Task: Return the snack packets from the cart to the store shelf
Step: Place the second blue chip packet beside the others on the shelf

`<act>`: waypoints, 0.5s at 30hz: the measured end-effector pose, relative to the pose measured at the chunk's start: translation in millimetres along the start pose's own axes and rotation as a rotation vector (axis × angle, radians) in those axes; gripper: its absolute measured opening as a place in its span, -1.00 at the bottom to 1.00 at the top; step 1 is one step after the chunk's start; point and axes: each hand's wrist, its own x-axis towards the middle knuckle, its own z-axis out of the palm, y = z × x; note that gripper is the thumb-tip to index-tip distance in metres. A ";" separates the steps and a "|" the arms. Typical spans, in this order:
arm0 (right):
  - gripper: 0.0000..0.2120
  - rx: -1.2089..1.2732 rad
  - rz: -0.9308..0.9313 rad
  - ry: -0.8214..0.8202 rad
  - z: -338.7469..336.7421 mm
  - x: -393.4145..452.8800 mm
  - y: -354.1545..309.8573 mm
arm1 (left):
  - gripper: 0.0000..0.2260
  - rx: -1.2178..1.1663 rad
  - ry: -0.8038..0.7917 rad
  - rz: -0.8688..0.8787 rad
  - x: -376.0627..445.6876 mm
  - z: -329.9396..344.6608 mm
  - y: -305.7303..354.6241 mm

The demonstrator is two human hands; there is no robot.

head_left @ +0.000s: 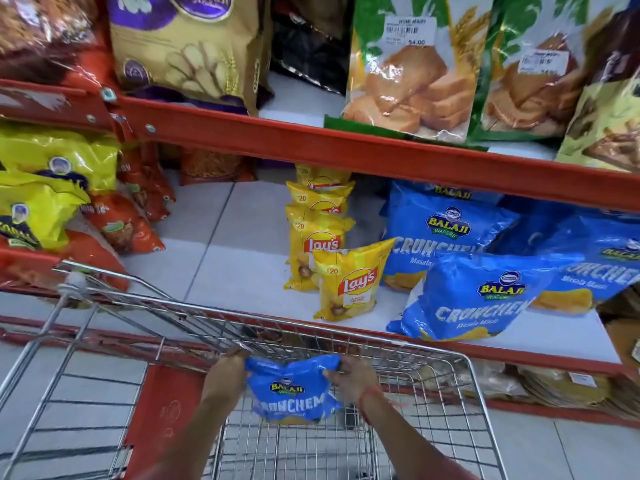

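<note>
Both forearms are bare, with no sleeves showing, the hands (227, 374) (353, 375) are ungloved, and a thin red thread band (367, 396) circles the right wrist at the lower centre of the frame.

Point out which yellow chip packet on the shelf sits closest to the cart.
The front yellow packet, at the shelf's edge beside the blue packets. It leans tilted ahead of the others, which stand in a row behind it toward the back.

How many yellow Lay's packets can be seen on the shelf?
4. They stand in a row running front to back on the middle shelf: the front packet, the second, the third and the rear one. More may be hidden behind.
</note>
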 end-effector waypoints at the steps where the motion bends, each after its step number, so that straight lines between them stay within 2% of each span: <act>1: -0.76 -0.018 -0.007 0.014 3.4 -2.3 0.6 | -0.78 0.020 -0.025 -0.034 1.5 0.0 -1.7; 5: -0.85 -0.010 -0.054 0.159 4.8 -14.7 4.1 | -0.85 0.126 -0.052 -0.027 -4.1 -2.7 -5.5; 9: -0.89 0.016 -0.173 0.178 -7.1 -38.4 3.6 | -0.85 0.023 -0.044 -0.006 -21.7 -12.3 -10.3; 12: -0.93 -0.010 -0.316 0.203 -26.6 -61.6 2.7 | -0.87 -0.110 0.059 0.044 -47.1 -29.5 0.7; 15: -0.94 0.000 -0.424 0.250 -53.7 -82.8 1.2 | -0.91 -0.203 0.269 0.144 -73.0 -49.9 15.5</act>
